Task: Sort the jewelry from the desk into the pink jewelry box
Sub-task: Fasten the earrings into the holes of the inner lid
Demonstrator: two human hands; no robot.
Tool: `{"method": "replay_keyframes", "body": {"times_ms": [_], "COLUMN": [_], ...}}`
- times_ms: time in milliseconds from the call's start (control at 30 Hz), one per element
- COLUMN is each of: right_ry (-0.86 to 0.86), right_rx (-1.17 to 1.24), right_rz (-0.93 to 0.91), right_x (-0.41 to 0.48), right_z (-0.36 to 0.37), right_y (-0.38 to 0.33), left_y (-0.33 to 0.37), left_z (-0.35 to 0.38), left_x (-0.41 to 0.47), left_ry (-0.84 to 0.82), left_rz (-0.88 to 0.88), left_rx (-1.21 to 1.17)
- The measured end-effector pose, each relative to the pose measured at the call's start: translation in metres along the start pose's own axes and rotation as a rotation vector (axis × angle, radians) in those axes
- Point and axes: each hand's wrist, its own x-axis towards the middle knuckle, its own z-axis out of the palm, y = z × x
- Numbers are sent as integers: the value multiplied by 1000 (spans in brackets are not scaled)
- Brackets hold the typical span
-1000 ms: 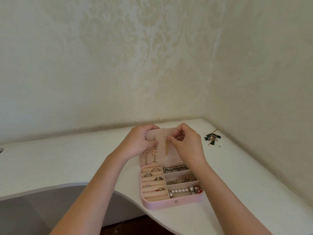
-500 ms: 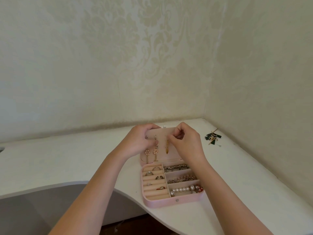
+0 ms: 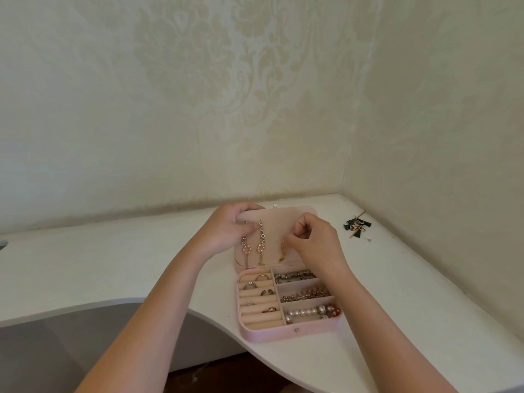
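Note:
The pink jewelry box (image 3: 283, 333) lies open on the white desk (image 3: 113, 265). Its raised lid (image 3: 280, 219) carries two long pink-and-gold earrings (image 3: 261, 245) and a gold earring (image 3: 282, 251). My left hand (image 3: 226, 231) grips the lid's upper left edge, thumb on its inner face. My right hand (image 3: 314, 242) pinches the top of the gold earring against the lid. Rings (image 3: 262, 277) sit in the left-hand rolls; beaded bracelets (image 3: 304, 295) and a pearl bracelet (image 3: 309, 312) fill the compartments on the right.
A small heap of dark green and gold jewelry (image 3: 356, 224) lies on the desk near the right wall. A tiny clear piece (image 3: 368, 239) rests just beside it. Walls meet in a corner behind the box. The desk's curved front edge runs below the box.
My right hand has moved lower on the lid, and the gold earring now hangs lower with it. My left hand keeps its grip on the lid.

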Motion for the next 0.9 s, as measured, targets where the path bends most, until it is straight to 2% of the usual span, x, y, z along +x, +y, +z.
{"method": "replay_keyframes", "body": {"times_ms": [233, 467, 600, 733, 900], "right_ry": [-19, 0, 1, 11, 29], "right_rx": [25, 57, 86, 100, 101], "right_rz": [20, 10, 14, 26, 30], "right_x": [-1, -2, -3, -4, -3], "right_z": [4, 9, 11, 11, 11], "right_y": [4, 6, 6, 7, 8], "left_y": [1, 1, -1, -3, -7], "left_z": [1, 19, 13, 5, -1], "left_x": [1, 4, 10, 11, 11], "left_ry": [-8, 120, 90, -5, -83], "left_rz": [-23, -20, -48, -113, -98], "left_rx": [-26, 99, 134, -6, -90]}}
